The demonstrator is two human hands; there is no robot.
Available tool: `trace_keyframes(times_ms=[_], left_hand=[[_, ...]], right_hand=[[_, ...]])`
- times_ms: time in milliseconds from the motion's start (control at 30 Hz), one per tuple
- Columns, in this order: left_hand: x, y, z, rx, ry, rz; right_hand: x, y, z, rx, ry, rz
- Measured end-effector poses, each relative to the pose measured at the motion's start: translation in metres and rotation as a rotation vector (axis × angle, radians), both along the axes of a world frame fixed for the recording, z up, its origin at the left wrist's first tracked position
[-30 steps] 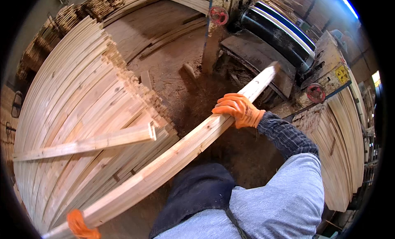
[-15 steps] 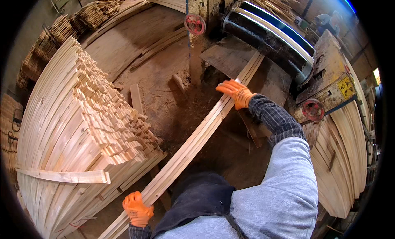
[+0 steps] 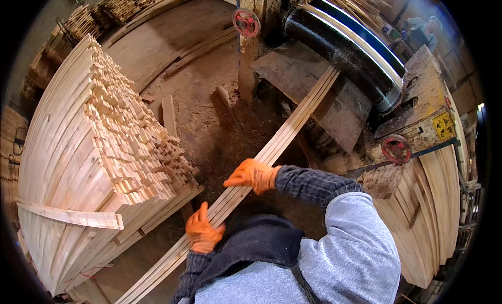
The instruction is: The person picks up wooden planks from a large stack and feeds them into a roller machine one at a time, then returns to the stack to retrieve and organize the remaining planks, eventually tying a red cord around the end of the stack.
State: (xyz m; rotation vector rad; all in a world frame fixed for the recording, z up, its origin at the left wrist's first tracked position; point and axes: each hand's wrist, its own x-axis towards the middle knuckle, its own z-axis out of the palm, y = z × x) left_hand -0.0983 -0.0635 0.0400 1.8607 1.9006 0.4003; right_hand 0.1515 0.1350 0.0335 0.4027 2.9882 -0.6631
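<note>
A bundle of long, pale wooden strips (image 3: 285,139) runs slantwise from the lower left up to a black machine roller (image 3: 340,53). My right hand (image 3: 253,176), in an orange glove, lies across the bundle with its fingers bent over the far-left edge. Closer to my body, my left hand (image 3: 204,229), gloved the same, grips the strips with its fingers over their left side. The far ends of the strips meet the roller's underside above a metal plate (image 3: 293,68); their near ends run out of view at the bottom.
A tall stack of pale strips (image 3: 57,147) stands at left, one loose strip (image 3: 73,214) on it. Another stack (image 3: 418,215) stands at right, below the machine's red handwheel (image 3: 396,149). A second handwheel (image 3: 246,22) sits left of the roller. A person (image 3: 422,33) is beyond the machine.
My right hand has drawn back along the strips toward my body. My left hand has moved forward and up along them, so the hands are now close together.
</note>
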Motion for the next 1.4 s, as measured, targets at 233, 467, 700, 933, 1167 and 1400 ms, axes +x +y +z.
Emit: trace_keyframes(times_ms=[233, 467, 700, 933, 1167, 1400], left_hand=[[-0.153, -0.119, 0.018, -0.054, 0.421, 0.112], [-0.174, -0.112, -0.009, 0.113, 0.438, 0.178], [-0.094, -0.053, 0.012, -0.101, 0.271, 0.122], [-0.107, -0.08, 0.023, 0.147, 0.233, 0.151], [-0.25, -0.207, 0.013, 0.003, 0.573, 0.301], [-0.196, -0.147, 0.017, -0.109, 0.527, 0.268]], right_hand=[[0.08, 0.053, 0.011, 0.11, -0.068, -0.23], [0.067, 0.043, -0.004, 0.371, 0.033, -0.472], [-0.095, -0.051, 0.009, -0.004, 0.184, 0.049], [-0.122, -0.066, -0.001, -0.059, 0.005, 0.077], [-0.038, -0.006, 0.007, 0.028, -0.032, -0.005], [-0.067, -0.006, 0.066, -0.181, 0.286, -0.175]])
